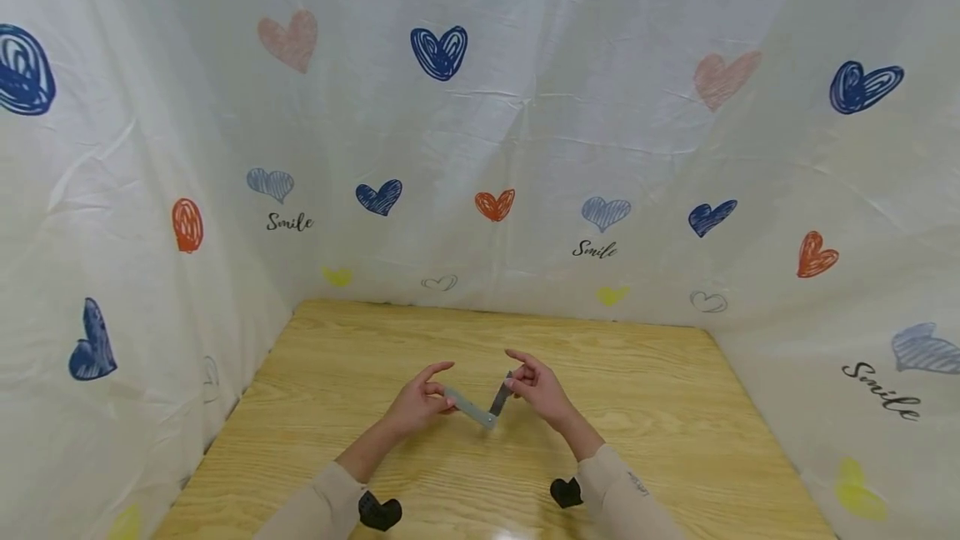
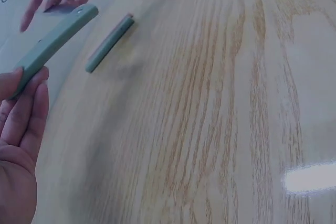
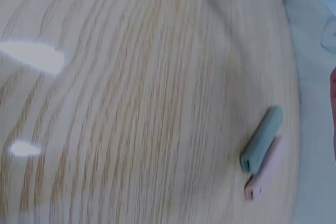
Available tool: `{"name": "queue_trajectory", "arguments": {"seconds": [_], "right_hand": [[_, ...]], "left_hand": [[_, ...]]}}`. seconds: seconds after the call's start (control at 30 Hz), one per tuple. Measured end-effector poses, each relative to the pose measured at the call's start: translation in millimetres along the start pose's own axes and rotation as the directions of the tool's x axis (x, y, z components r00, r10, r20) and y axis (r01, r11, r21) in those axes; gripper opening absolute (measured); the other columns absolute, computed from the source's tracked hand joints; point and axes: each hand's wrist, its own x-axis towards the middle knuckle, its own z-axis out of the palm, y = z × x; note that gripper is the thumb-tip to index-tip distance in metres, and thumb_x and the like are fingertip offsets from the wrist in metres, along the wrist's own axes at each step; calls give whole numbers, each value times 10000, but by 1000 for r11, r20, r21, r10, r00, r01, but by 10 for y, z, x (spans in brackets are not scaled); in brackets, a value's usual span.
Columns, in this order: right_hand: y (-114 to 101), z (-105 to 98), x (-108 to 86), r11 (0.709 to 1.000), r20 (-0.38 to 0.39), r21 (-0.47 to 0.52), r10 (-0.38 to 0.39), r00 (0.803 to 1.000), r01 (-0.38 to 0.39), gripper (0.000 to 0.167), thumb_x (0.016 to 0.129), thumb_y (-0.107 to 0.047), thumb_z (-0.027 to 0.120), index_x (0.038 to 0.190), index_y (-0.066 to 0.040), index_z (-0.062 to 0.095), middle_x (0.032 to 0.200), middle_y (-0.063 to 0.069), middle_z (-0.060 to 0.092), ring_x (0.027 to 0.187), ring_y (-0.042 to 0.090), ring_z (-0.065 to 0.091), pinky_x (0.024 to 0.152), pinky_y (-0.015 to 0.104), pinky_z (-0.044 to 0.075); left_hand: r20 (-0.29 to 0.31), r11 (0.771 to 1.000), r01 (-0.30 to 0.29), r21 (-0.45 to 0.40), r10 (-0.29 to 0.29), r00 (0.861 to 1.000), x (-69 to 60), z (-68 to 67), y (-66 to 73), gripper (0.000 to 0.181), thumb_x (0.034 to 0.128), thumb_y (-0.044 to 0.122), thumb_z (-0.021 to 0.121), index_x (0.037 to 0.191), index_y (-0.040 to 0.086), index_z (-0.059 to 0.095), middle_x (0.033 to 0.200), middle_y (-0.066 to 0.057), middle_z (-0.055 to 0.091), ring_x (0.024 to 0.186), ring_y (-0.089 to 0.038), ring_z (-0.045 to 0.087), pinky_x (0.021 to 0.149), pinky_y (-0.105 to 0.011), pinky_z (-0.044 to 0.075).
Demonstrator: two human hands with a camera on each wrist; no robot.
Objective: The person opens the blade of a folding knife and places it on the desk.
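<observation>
My left hand (image 1: pixel 418 402) pinches the grey-green handle of a folding knife (image 1: pixel 468 408) between thumb and fingers. The dark grey blade (image 1: pixel 501 397) stands out at an angle from the riveted end of the handle, making a V. My right hand (image 1: pixel 542 392) pinches the blade near its tip, index finger stretched out. In the left wrist view the handle (image 2: pixel 58 38) shows large, its grip end between thumb and fingers. A green bar-shaped piece (image 3: pixel 262 140) and a pink one (image 3: pixel 266 169) lie side by side on the table; I cannot make them out in the head view.
The wood-grain table (image 1: pixel 337 340) has rounded corners at the back. White cloth (image 1: pixel 525 148) printed with hearts hangs behind it and along both sides. Black devices (image 1: pixel 380 511) sit at both wrists, by the cream sleeves (image 1: pixel 322 494).
</observation>
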Motion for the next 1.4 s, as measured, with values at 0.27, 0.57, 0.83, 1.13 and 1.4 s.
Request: {"name": "queue_trajectory", "arguments": {"seconds": [0.27, 0.57, 0.83, 1.13, 1.4], "right_hand": [[81, -99, -108, 961, -56, 276, 8, 998, 8, 754, 908, 47, 603, 1518, 39, 161, 825, -56, 546, 786, 53, 680, 770, 219, 573], [108, 93, -98, 902, -264, 432, 119, 957, 7, 687, 881, 165, 538, 1477, 14, 232, 771, -30, 584, 747, 90, 699, 732, 199, 573], [233, 13, -282, 914, -342, 390, 252, 905, -107, 773, 901, 23, 629, 1522, -36, 172, 741, -64, 685, 733, 88, 713, 737, 221, 570], [376, 31, -469, 929, -398, 289, 338, 853, -233, 895, 840, -4, 709, 1526, -20, 135, 721, -15, 647, 650, 72, 636, 653, 207, 556], [399, 33, -568, 912, -461, 188, 409, 788, -364, 982, 783, -65, 778, 1511, 35, 126, 624, -28, 647, 492, 60, 537, 473, 186, 428]], "left_hand": [[-275, 979, -55, -195, 0, 962, 36, 20, 16, 765, 901, -85, 593, 1527, 132, 211, 777, 21, 626, 766, -131, 706, 763, -245, 582], [-434, 935, -123, -333, -36, 900, 65, 180, -34, 768, 918, -50, 588, 1537, 138, 174, 748, 45, 618, 719, -83, 686, 747, -203, 571], [-387, 941, -18, -338, -122, 914, 39, 236, -92, 766, 919, -74, 571, 1541, 82, 151, 775, 30, 638, 736, -87, 699, 759, -235, 580], [-403, 964, 121, -239, -212, 890, -17, 317, -307, 802, 883, -56, 638, 1517, -24, 149, 823, -75, 662, 852, -286, 725, 811, -337, 585], [-423, 975, 220, 45, -180, 888, -38, 388, -351, 826, 847, 39, 722, 1496, -28, 217, 861, -158, 707, 746, -221, 727, 683, -266, 590]]}}
